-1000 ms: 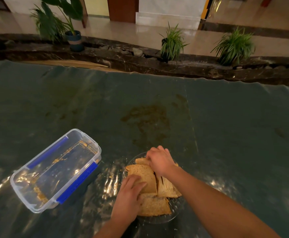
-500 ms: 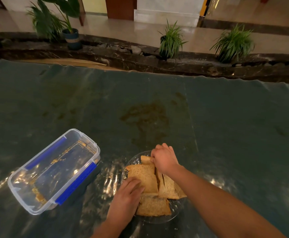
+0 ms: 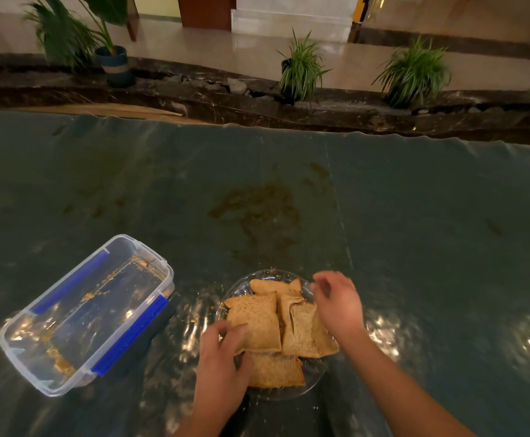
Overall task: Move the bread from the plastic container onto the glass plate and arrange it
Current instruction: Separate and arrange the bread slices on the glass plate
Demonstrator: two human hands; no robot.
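Bread (image 3: pixel 259 323) on glass plate (image 3: pixel 241 287), left hand (image 3: pixel 221 370) fingers (image 3: pixel 226 334) on slice edge

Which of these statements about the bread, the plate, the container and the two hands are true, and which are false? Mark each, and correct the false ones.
1. The plastic container holds whole slices. False: only crumbs remain.
2. The bread lies on the glass plate. True.
3. The left hand touches a slice. True.
4. The right hand grips the container. False: it is at the plate's right side, fingers loosely spread.
5. The container stands right of the plate. False: left.
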